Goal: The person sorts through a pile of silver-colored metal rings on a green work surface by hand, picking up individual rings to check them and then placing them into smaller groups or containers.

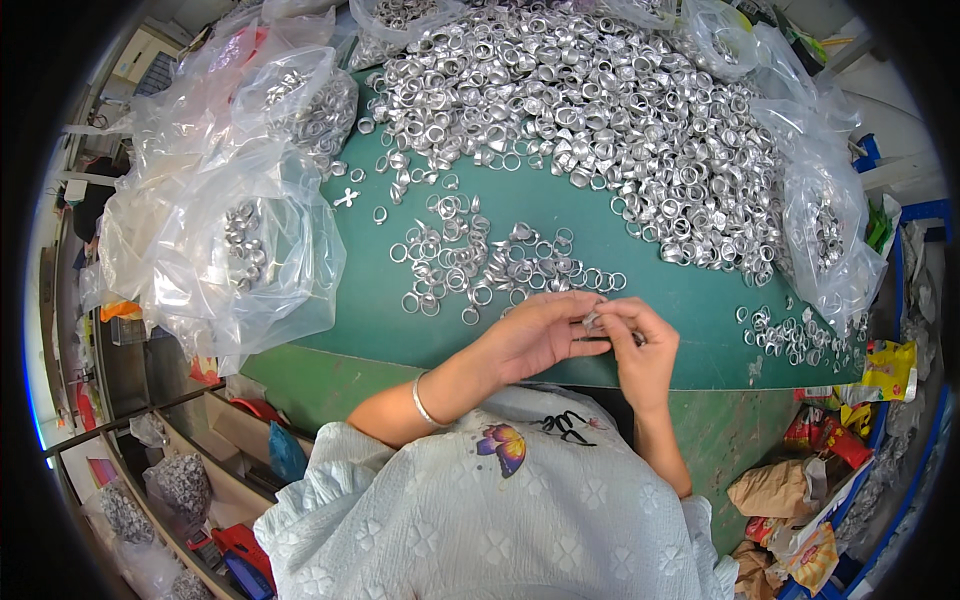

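My left hand [535, 335] and my right hand [646, 352] meet over the front edge of the green table [345, 335]. Between their fingertips is a small silver-coloured ring [590, 321], mostly covered by the fingers. Something dark and metallic also shows in the curl of my right fingers, too small to make out. Just beyond my hands lies a loose group of silver rings [462, 258]. Behind it a large heap of rings [580, 95] spreads across the far side and down to the right.
Clear plastic bags [285, 265] with rings crowd the table's left side; another bag [815, 225] lies at the right. A small ring pile [800, 338] sits near the right front edge. Open drawers [215, 435] stand lower left, and a paper bag [770, 487] lies lower right.
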Demonstrator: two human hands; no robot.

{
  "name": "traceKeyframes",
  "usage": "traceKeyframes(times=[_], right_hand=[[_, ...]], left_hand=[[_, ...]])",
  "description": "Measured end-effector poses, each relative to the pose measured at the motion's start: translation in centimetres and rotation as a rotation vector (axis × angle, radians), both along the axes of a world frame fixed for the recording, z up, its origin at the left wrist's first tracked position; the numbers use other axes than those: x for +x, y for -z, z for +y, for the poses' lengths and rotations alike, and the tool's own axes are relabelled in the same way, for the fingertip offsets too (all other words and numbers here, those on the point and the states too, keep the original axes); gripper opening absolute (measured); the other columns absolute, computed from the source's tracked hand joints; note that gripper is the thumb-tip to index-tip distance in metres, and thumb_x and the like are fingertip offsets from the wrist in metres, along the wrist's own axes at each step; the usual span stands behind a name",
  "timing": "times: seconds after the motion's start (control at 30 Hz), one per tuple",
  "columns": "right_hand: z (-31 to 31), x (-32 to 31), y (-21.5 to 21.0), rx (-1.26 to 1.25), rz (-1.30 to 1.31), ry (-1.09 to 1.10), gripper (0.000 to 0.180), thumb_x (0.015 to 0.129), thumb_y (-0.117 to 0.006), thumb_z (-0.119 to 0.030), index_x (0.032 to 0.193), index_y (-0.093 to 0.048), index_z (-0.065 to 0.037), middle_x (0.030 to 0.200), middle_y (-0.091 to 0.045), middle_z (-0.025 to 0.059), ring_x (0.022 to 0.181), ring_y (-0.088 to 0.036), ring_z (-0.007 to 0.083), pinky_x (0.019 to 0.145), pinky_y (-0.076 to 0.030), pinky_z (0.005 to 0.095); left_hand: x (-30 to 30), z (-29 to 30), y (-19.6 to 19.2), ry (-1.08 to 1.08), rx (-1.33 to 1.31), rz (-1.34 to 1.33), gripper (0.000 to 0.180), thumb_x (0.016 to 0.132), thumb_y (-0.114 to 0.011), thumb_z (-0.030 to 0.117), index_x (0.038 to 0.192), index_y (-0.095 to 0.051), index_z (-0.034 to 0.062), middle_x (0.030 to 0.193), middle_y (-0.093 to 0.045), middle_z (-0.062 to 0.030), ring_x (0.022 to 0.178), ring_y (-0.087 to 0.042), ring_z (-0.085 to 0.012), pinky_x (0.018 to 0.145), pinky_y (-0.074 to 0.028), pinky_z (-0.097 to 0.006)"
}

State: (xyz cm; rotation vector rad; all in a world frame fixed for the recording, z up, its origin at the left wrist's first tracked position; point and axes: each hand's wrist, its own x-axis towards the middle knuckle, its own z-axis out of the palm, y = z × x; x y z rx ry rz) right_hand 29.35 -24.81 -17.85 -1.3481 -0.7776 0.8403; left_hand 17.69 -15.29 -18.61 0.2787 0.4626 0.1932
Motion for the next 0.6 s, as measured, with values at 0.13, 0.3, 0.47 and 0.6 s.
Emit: traceKeyframes(times=[0.13,0.3,0.47,0.6], right_hand=[[-0.2,0.5,-0.9,-0.042,-0.339,0.037,0.009,0.079,-0.056,0.001,0.084,-0.063,0.001,0.084,-0.056,0.0042,0.063,-0.053,0.0081,0.052,-0.037,0.0162],[0.3,3.6,1.1,-0.273,-0.600,0.142,0.022,0.075,-0.060,0.001,0.097,-0.061,-0.003,0.096,-0.054,0.0085,0.063,-0.055,0.0164,0.054,-0.043,0.0290],[0.8,3.6,2.7,-0.406,-0.898,-0.014,0.027,0.072,-0.063,0.000,0.098,-0.058,-0.004,0.104,-0.052,0.0114,0.063,-0.056,0.0302,0.058,-0.045,0.0373],[-0.1,4.8,3.1,-0.311,-0.636,0.052,0.024,0.073,-0.062,0.002,0.096,-0.058,-0.001,0.095,-0.056,0.0087,0.058,-0.056,0.0178,0.053,-0.045,0.0288]], left_hand=[[-0.7,-0.3,0.9,0.022,-0.043,0.005,0.019,0.085,-0.045,0.011,0.096,-0.056,0.0002,0.094,-0.058,-0.0070,0.085,-0.057,-0.0170,0.074,-0.048,-0.034],[-1.0,0.1,-1.0,0.128,1.335,0.429,0.016,0.080,-0.055,0.009,0.095,-0.056,0.0033,0.085,-0.054,-0.0044,0.075,-0.055,-0.0162,0.060,-0.044,-0.033],[2.6,1.6,1.4,0.019,2.228,0.616,0.029,0.067,-0.068,0.012,0.093,-0.057,0.0043,0.079,-0.049,-0.0089,0.073,-0.053,-0.0251,0.057,-0.043,-0.034],[3.5,2.1,2.3,0.150,2.329,0.628,0.031,0.066,-0.068,0.010,0.094,-0.057,0.0044,0.079,-0.049,-0.0089,0.072,-0.052,-0.0246,0.059,-0.043,-0.034]])
